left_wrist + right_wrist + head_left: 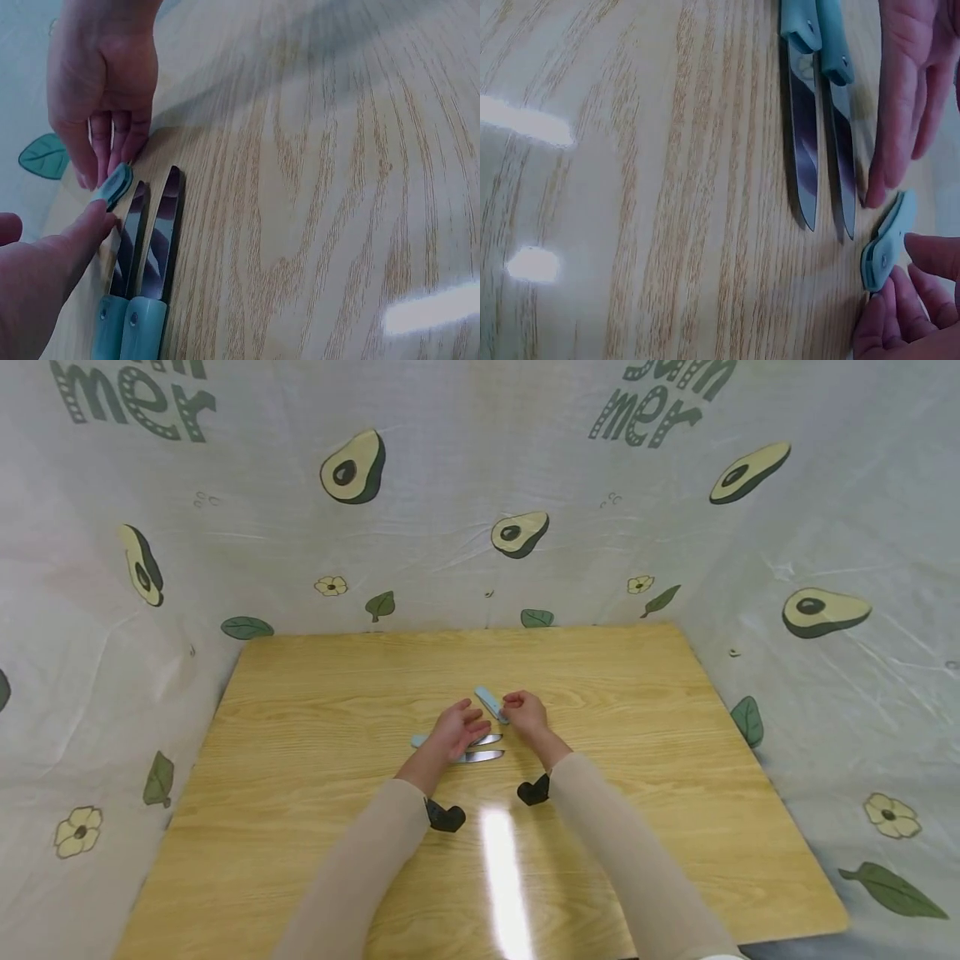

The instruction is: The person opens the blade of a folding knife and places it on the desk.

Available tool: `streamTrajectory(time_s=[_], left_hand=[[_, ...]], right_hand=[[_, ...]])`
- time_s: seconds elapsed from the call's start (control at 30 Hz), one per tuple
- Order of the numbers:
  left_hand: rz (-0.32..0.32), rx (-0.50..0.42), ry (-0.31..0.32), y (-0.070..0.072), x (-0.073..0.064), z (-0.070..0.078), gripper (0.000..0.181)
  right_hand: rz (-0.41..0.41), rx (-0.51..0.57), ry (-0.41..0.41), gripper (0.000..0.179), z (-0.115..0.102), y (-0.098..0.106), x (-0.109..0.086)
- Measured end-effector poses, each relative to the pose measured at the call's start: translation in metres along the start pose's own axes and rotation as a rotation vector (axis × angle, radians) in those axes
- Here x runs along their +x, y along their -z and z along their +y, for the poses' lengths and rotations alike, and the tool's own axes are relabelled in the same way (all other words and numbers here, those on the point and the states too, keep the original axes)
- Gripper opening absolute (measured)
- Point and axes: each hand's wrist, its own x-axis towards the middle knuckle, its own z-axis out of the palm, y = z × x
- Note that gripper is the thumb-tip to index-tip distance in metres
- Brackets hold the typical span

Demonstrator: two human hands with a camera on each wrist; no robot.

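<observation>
A folded pocket knife [490, 702] with a pale blue handle lies beyond two unfolded pocket knives. My right hand [528, 716] pinches its near end, thumb and curled fingers close about the handle [889, 244]. With fingers fairly straight, my left hand [455, 732] hovers over the handles of the unfolded pair, its fingertips beside the folded knife in the left wrist view. The nearer unfolded knife [483, 756] and the farther one [491, 739] lie side by side, blades pointing right. In the head view my left hand hides part of their handles.
The wooden table [315, 693] carries a bright strip of reflected light near its front. A pale cloth [450, 593] printed with avocados and leaves stands around the back and sides. Dark wrist mounts [446, 817] stick out below both sleeves.
</observation>
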Motion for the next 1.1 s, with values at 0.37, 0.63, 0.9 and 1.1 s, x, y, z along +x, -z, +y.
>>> streamTrajectory(time_s=[0.37,0.63,0.9,1.1], left_hand=[[-0.01,-0.028,0.005,-0.008,0.003,-0.004,0.056],[-0.014,-0.054,-0.003,-0.009,0.004,-0.005,0.058],[-0.028,-0.051,-0.023,-0.008,-0.003,-0.002,0.06],[-0.045,-0.039,-0.048,-0.01,-0.01,0.001,0.059]], right_hand=[[0.013,-0.042,0.023,0.031,0.003,-0.005,0.001],[-0.001,-0.031,0.018,0.035,0.005,-0.004,0.002],[0.0,0.012,0.021,0.039,0.005,-0.004,0.001],[0.013,0.054,0.037,0.039,-0.001,-0.003,-0.005]])
